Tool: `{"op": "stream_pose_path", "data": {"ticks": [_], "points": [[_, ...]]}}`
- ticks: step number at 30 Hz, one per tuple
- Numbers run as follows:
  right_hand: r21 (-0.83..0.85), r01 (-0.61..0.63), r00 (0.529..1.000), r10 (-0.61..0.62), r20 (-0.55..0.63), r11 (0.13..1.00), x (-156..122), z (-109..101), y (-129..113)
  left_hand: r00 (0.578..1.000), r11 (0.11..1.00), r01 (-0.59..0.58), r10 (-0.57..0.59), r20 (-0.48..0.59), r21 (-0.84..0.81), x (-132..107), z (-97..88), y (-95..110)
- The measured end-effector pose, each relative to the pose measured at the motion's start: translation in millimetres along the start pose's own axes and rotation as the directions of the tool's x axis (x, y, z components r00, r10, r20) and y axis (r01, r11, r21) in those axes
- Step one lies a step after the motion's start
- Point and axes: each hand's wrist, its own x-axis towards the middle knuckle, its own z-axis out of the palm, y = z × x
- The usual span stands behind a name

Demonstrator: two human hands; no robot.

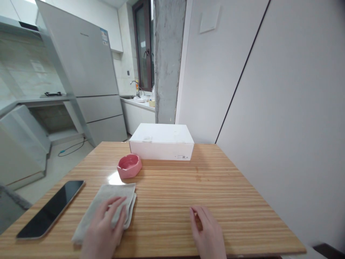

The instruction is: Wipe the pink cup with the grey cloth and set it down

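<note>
A folded grey-beige cloth (93,212) lies on the table at the near left. Over it is my left hand (104,228), slightly blurred, with its fingers apart and bent a little; whether they touch the cloth is hard to tell. My right hand (208,232) rests by the table's front edge, right of centre. Its fingers are curled and the thumb tip meets the fingertips, with bare wood visible through the gap. Beyond the cloth sits a pink ashtray (129,166). Left of the cloth a black-screened smartphone (52,209) lies flat.
A closed white box (161,142) stands at the back of the striped wooden table (172,187). A white wall (269,118) runs along the right side. Behind are a grey pillar (168,64), a fridge (81,68) and a kitchen sink with a faucet (138,90).
</note>
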Motion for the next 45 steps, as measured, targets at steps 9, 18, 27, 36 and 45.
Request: {"op": "stream_pose_path", "data": {"ticks": [9, 18, 27, 36, 45], "points": [[-0.089, 0.058, 0.970, -0.035, 0.239, 0.994, 10.7, 34.3, -25.2, 0.891, 0.963, -0.264, 0.224, 0.394, 0.050, -15.1, 70.1, 82.6], [-0.106, 0.120, 0.979, -0.100, 0.177, 0.987, 6.0, 35.4, -22.7, 0.851, 0.941, -0.328, 0.258, 0.457, 0.080, -14.9, 63.6, 81.1], [-0.170, 0.174, 0.973, -0.143, 0.183, 0.970, -0.9, 38.4, -27.2, 0.847, 0.954, -0.286, 0.211, 0.487, 0.084, -15.7, 64.2, 83.2], [-0.111, 0.159, 0.973, -0.137, 0.184, 0.981, -2.7, 36.8, -24.6, 0.845, 0.948, -0.307, 0.233, 0.481, 0.080, -17.5, 65.0, 80.3], [-0.096, 0.144, 0.968, -0.120, 0.219, 0.985, -2.4, 34.8, -26.1, 0.851, 0.949, -0.307, 0.239, 0.468, 0.073, -16.7, 65.4, 80.0]]}}
